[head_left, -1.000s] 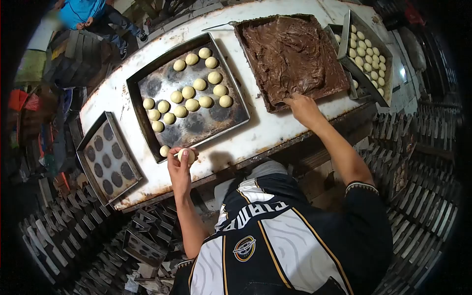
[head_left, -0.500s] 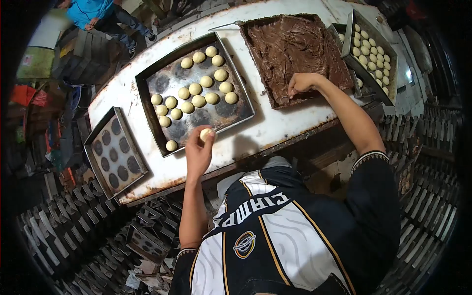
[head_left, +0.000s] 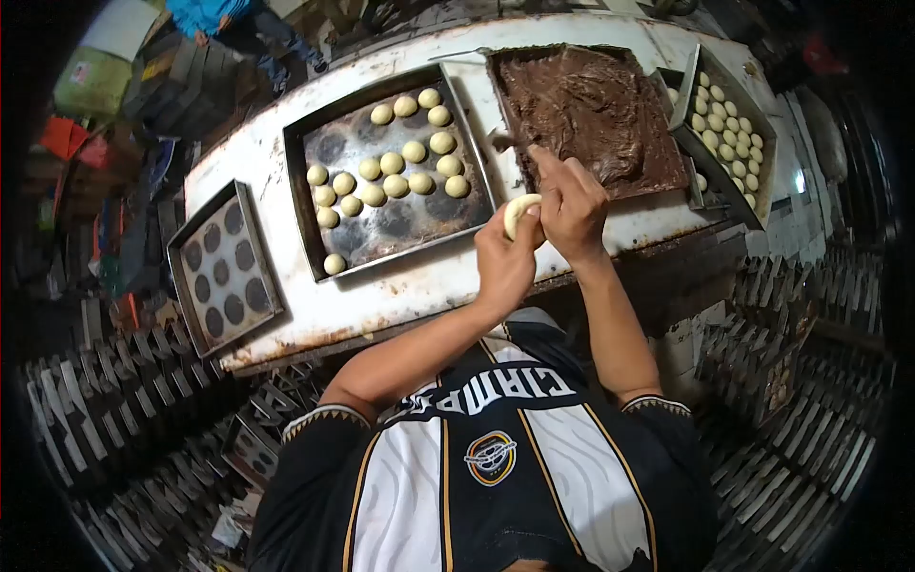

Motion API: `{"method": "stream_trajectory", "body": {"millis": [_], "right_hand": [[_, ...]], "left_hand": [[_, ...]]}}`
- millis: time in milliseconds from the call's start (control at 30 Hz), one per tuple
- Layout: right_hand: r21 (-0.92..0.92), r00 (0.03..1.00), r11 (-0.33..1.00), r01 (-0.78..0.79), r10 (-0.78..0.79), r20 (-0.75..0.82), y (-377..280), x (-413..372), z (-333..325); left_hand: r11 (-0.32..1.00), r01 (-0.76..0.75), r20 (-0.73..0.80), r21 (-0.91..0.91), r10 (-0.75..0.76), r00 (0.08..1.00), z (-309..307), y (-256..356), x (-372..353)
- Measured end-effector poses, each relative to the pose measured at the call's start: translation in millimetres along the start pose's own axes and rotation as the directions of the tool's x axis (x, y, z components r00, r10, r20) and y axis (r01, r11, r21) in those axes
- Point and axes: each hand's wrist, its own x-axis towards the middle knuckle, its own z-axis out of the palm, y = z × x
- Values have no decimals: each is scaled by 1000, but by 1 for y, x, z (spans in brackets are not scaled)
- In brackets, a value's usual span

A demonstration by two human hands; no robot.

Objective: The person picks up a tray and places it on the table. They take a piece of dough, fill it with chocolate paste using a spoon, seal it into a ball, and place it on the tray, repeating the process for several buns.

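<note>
My left hand (head_left: 505,262) pinches a piece of pale dough (head_left: 521,215), now pressed into a curved, cupped shape. Right against it is my right hand (head_left: 575,208), fingers curled and the index finger reaching toward the chocolate; what it grips I cannot make out. A dark brown lump (head_left: 500,141) shows just beyond that fingertip. Behind the hands lies a square pan of thick chocolate filling (head_left: 591,114), its surface ridged. To the left, a large metal tray (head_left: 381,255) carries rows of round dough balls (head_left: 413,152), with one alone in its near left corner.
A smaller tray with round dark marks (head_left: 224,272) lies at the table's left end. At the right, a tilted tray of dough balls (head_left: 729,138) rests on another tray. Stacked metal pans (head_left: 114,410) surround the table (head_left: 400,305). A person in blue (head_left: 205,14) is at the far left.
My right hand has left the chocolate pan and come to the dough. My left hand has moved right from the tray's front edge, and its ball is now pressed out of round.
</note>
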Motion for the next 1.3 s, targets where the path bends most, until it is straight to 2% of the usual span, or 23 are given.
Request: {"method": "stream_trajectory", "body": {"millis": [100,167,233,267,367,433,500,533,567,633,733,800,833,867,900,933,967,1033,1067,1100,1167,1233,1300], "right_hand": [[-114,993,987,111,-104,63,-2,-3,-22],[-162,981,974,157,-136,135,-1,-6,-29],[-192,961,963,188,-139,240,3,-21,-26],[-146,959,972,184,-145,243,4,-29,-17],[-68,937,975,211,-182,297,0,-41,1],[-55,927,973,226,-198,318,2,-43,6],[-225,923,963,150,-55,380,20,-42,5],[-345,924,934,95,46,380,46,-46,9],[-463,919,886,42,147,366,76,-52,15],[-744,713,667,-41,541,446,112,-55,17],[-784,835,612,107,373,405,110,-72,22],[-617,824,787,-31,369,430,36,-54,29],[-400,793,911,-100,316,521,-16,-36,23],[-27,852,982,-188,176,493,-48,-39,37],[345,791,822,-453,192,581,-96,-27,40],[561,798,635,-532,155,582,-126,-33,54],[696,856,548,-463,74,512,-153,-36,68],[866,931,344,-362,169,323,-210,-40,98],[884,906,230,-406,226,357,-230,-41,101],[894,878,111,-434,277,391,-250,-38,102],[906,925,200,-373,156,346,-273,-25,101],[881,936,320,-348,61,347,-292,-9,89],[782,960,596,-184,-63,274,-293,-3,84]], "left_hand": [[987,51,-17,-154,-54,998,-11,12,10],[849,202,-2,-489,-233,972,-22,33,42],[715,468,369,-519,-306,877,-52,50,53],[711,555,304,-433,-464,832,-54,60,48],[620,620,255,-481,-578,775,-99,62,54],[611,574,362,-546,-446,819,-136,44,56],[782,221,-77,-583,-324,943,-142,29,47],[789,179,-45,-588,-253,966,-153,33,42],[728,275,105,-628,-271,957,-162,46,34],[775,293,235,-559,-191,953,-163,65,20],[982,-57,144,-182,84,986,-167,70,12],[972,-231,45,44,229,972,-176,80,4],[964,-263,73,45,259,963,-184,84,0],[956,-290,108,43,284,953,-192,88,-6],[947,-318,151,36,310,939,-200,93,-12],[986,-162,241,-46,168,956,-213,100,-21],[910,-409,235,67,384,893,-220,102,-23],[692,-689,286,217,630,722,-238,119,-29],[548,-747,270,376,707,654,-244,134,-38],[487,-779,244,396,762,600,-251,142,-45],[653,-723,201,226,695,690,-274,157,-57],[845,-530,133,-75,535,834,-286,162,-68],[685,-701,184,199,676,714,-303,168,-73]]}}
